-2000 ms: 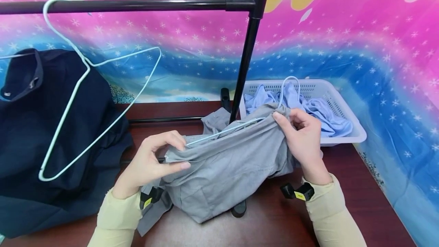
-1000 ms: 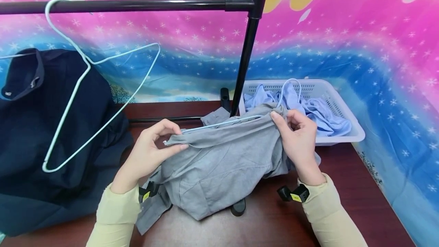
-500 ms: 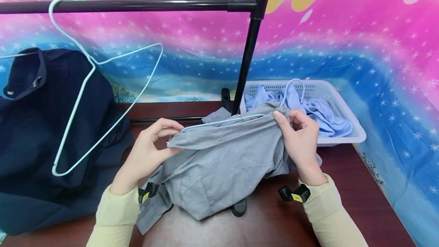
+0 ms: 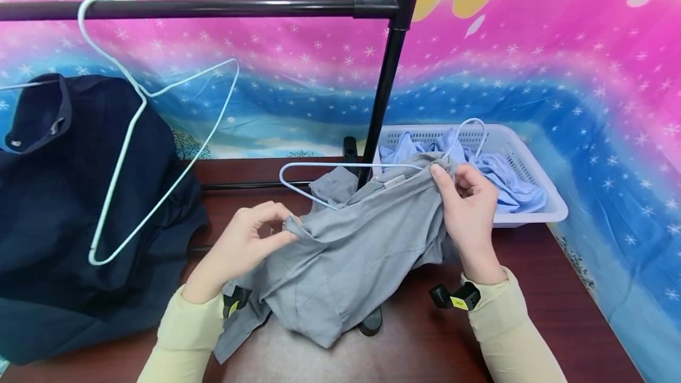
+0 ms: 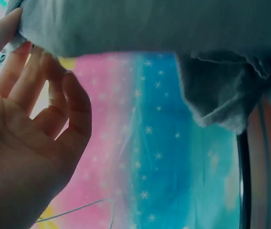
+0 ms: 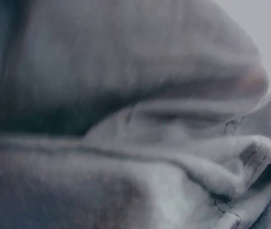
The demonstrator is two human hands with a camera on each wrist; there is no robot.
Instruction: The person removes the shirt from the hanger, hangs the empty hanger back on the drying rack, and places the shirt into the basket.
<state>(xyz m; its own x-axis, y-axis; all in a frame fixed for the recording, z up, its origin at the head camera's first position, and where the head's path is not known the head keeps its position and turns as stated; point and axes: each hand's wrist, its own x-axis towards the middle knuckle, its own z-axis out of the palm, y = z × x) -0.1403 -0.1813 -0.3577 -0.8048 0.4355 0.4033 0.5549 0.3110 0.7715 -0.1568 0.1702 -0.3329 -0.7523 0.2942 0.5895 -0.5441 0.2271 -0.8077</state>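
A grey shirt point(image 4: 351, 265) is held up over the table in the head view. My left hand point(image 4: 239, 247) pinches its collar edge at the left between thumb and fingers. Near the hook of a pale blue wire hanger point(image 4: 330, 165), my right hand point(image 4: 470, 211) grips the cloth. One rounded hanger end sticks out above the shirt's opening; the other end is hidden inside the cloth. A white label point(image 4: 394, 181) shows inside the neck. The left wrist view has the shirt point(image 5: 126, 28) across the top; folds of grey cloth point(image 6: 126, 186) fill the right wrist view.
A black rack rail point(image 4: 223, 9) crosses the back, with an upright point(image 4: 384, 87) behind the shirt. On the rail hangs a bare mint hanger point(image 4: 127, 140). A navy shirt point(image 4: 80, 211) stands left. The white basket point(image 4: 555, 208) holds blue clothes point(image 4: 513, 188) at right.
The hanger's left end, earlier inside the collar, has come out above it and swung up. My left hand has moved slightly down and right with the collar edge.
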